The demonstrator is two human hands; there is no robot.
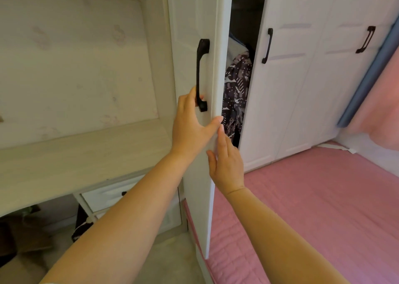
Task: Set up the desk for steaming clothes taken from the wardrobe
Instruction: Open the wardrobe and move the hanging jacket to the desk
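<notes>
Where fingers curl: left hand (190,119) on door handle (201,74).

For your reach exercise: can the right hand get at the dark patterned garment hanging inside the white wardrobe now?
Probably yes: the right hand rests at the ajar white wardrobe door's edge, with the dark patterned garment showing through the narrow gap.

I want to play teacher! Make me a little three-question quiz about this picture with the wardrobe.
1. True or false: the wardrobe door is partly open.
2. What does the left hand touch? A) the black handle B) the pink bed cover C) the desk
3. Fill in: the right hand rests on the door's ____.

Key: 1 true; 2 A; 3 edge. A dark patterned garment shows in the gap.
</notes>
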